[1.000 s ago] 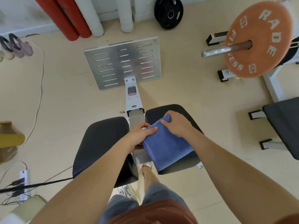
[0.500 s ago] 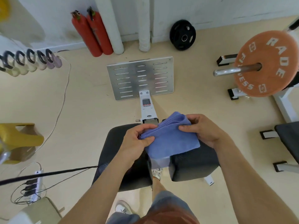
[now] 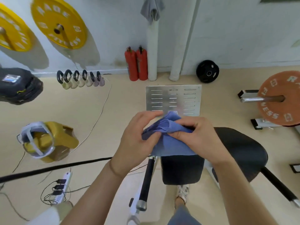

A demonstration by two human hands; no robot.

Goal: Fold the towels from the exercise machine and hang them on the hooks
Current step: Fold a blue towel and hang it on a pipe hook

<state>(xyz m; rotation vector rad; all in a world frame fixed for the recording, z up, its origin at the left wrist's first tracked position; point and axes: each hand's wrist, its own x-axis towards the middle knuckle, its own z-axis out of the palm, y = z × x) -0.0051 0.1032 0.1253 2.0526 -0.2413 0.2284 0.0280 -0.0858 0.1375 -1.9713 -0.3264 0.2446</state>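
We note the blue towel [image 3: 172,143] held up in the air above the machine's black pads [image 3: 240,148], clear of them and folded into a thick wad. The left hand [image 3: 138,140] pinches the bunched left edge. The right hand [image 3: 199,137] grips the upper right corner, fingers curled over the layers. We judge that both hands clamp the folds so they do not slip open while the bundle is off any surface. The lower part hangs as a flat flap.

A grey towel [image 3: 151,10] hangs high on the wall above a white pipe [image 3: 152,51]. Its hook is hidden, but we take that spot as the likely target. Folding looks done to us, hanging not yet.

Containers: a gold tub-like object [image 3: 53,143] sits on the floor at left with a white-framed item [image 3: 37,140] in its top; we cannot tell what either is. A black bag [image 3: 17,85] lies further left, contents unseen
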